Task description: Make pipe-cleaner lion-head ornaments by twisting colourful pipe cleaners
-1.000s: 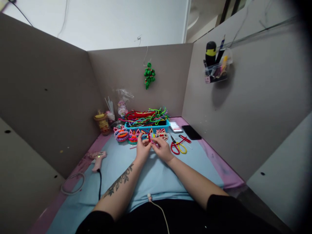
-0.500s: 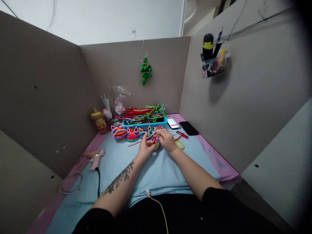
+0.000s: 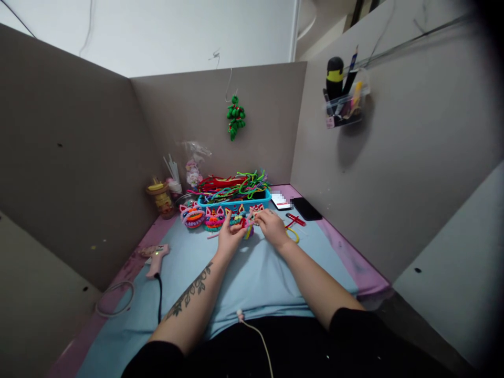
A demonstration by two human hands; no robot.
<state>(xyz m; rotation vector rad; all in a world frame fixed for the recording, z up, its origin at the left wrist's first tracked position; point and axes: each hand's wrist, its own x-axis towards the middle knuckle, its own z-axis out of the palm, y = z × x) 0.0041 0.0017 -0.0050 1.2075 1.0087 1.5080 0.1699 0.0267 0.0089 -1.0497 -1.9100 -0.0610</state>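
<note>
Between my two hands is a small pipe-cleaner piece [image 3: 249, 231] in red, pink, yellow and purple. My left hand [image 3: 229, 237] grips its left side with the fingertips, the thumb raised. On the other side, my right hand [image 3: 271, 227] pinches the piece's upper right part, its fingers curled in. Much of the piece is hidden by the fingers. A pink pipe cleaner [image 3: 213, 236] sticks out to the left of my left hand. Just behind the hands stand several fuzzy animal heads, among them a pink and orange one [image 3: 192, 215] and a pink and teal one [image 3: 214, 219].
A blue basket [image 3: 236, 202] of coloured pipe cleaners stands at the back. To the left lies a pink glue gun [image 3: 156, 258] with a black cord. Red-handled scissors [image 3: 296, 219], a yellow loop [image 3: 293, 235] and a black phone [image 3: 307, 208] lie right. Partition walls enclose the table.
My left hand has shifted slightly left and up, and the piece between the hands has turned. The pink pipe cleaner no longer shows above the left fingers. My right hand stays nearly in place.
</note>
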